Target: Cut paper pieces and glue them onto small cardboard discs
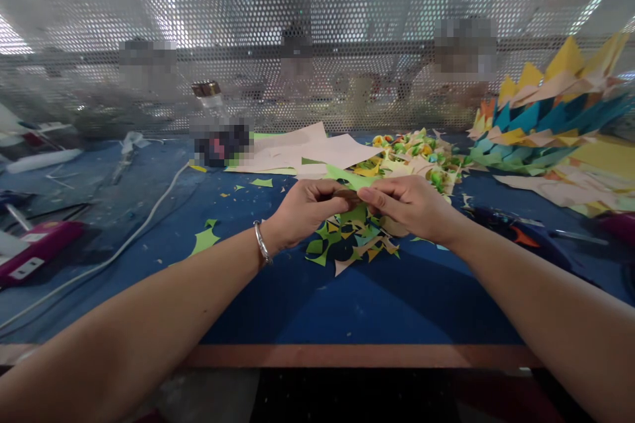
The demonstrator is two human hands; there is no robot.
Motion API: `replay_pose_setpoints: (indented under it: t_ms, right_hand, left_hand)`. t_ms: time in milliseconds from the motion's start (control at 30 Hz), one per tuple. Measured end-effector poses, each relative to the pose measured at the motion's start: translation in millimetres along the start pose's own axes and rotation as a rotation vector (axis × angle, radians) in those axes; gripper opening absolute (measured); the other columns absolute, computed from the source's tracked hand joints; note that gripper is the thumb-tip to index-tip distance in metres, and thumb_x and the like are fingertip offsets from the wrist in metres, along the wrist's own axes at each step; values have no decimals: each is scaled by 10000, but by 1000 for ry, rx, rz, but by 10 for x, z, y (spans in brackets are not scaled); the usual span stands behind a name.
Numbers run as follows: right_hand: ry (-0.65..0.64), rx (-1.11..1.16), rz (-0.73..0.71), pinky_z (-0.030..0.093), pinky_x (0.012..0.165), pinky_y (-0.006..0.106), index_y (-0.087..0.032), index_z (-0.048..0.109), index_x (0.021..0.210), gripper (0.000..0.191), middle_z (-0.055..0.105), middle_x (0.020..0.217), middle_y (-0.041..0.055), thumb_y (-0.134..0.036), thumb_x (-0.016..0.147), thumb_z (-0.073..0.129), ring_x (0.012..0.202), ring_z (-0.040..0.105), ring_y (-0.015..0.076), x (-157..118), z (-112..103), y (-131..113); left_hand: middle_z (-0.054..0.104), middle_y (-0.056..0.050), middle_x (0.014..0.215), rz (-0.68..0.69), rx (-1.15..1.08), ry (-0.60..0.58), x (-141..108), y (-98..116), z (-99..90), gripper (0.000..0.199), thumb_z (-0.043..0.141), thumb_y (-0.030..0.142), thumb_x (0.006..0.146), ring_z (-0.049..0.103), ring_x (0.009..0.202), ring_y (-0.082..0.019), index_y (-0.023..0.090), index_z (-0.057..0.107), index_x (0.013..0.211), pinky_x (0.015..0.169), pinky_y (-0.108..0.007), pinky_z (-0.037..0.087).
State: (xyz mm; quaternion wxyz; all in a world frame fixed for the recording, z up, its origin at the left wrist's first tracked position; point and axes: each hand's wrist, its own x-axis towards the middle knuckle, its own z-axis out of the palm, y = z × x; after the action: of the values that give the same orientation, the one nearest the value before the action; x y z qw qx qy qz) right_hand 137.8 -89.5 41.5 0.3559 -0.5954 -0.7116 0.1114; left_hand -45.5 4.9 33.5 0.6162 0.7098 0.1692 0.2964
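Grip of both hands (317,208) pinches green paper (350,176), apparently.

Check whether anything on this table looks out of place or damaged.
Paper scraps lie loose mid-table, a stray green piece sits farther left, and the white cord trails across the blue tabletop. That looks untidy, but I see no spill or damage.

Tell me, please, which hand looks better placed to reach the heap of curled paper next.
Probably the right: the heap of curled paper lies beyond the right hand, farther from the left hand.
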Motion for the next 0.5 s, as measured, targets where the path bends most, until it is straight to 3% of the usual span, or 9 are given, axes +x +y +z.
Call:
replay_pose_setpoints:
  t_ms: [500]
  right_hand:
    - [-1, -37, -23, 270, 516, 281, -198, 486, 599, 611, 427, 570, -17, -705, 938, 447, 533, 397, 111, -5, 12, 20]
  left_hand:
    - [692, -4, 681, 10, 130, -6, -4, 36, 5, 113, 668, 158, 742, 594, 673, -110, 170, 742, 657, 742, -266, 509]
